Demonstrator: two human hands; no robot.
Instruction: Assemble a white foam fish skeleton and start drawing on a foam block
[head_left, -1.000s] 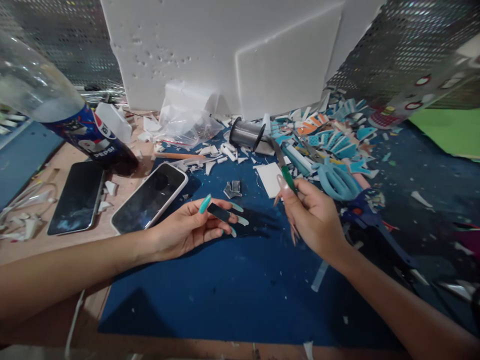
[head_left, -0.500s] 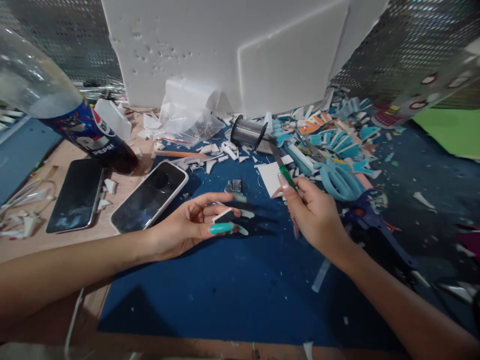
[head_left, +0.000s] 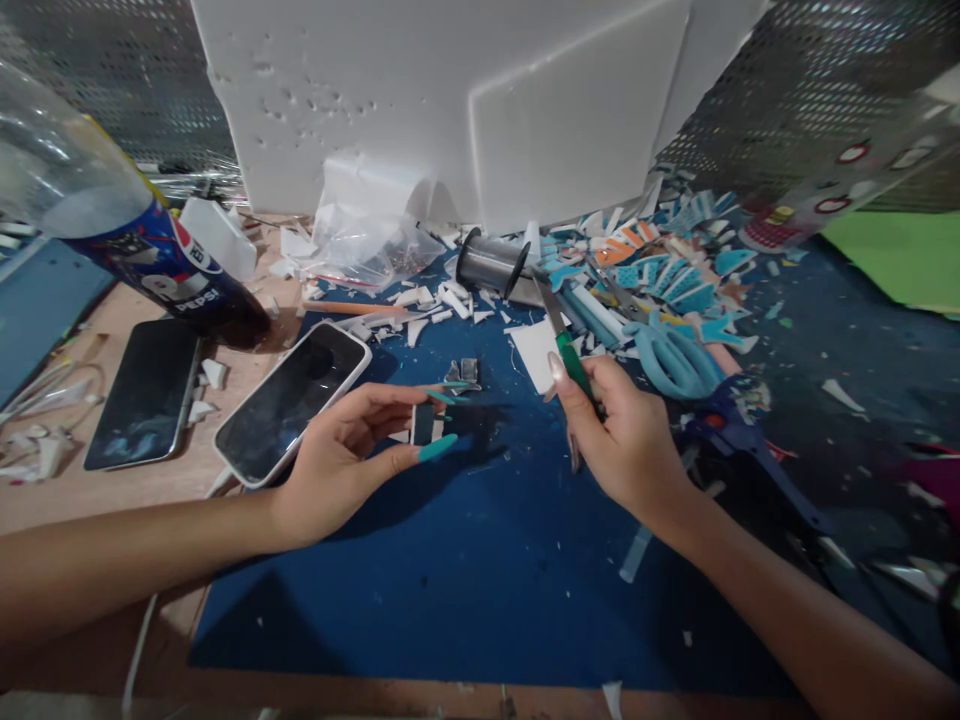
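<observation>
My left hand (head_left: 352,455), with long teal nails, pinches a small dark foam piece with white edges (head_left: 423,423) between thumb and fingers, just above the blue mat (head_left: 465,580). My right hand (head_left: 626,435) is closed round a green-handled craft knife (head_left: 564,340) whose blade points away toward the back. The two hands sit about a hand's width apart over the mat. A small white card (head_left: 536,355) lies on the mat just beyond the knife hand.
Two phones (head_left: 294,400) (head_left: 142,393) lie at the left, beside a tilted Pepsi bottle (head_left: 135,240). White foam sheets (head_left: 450,100) stand at the back. A wire spool (head_left: 491,265), blue scissors (head_left: 675,360) and several coloured foam scraps (head_left: 675,270) crowd the right.
My left hand has turned the small foam piece from lying across the fingers to a thumb-and-finger pinch, drawing slightly left. My right hand with the knife has hardly moved.
</observation>
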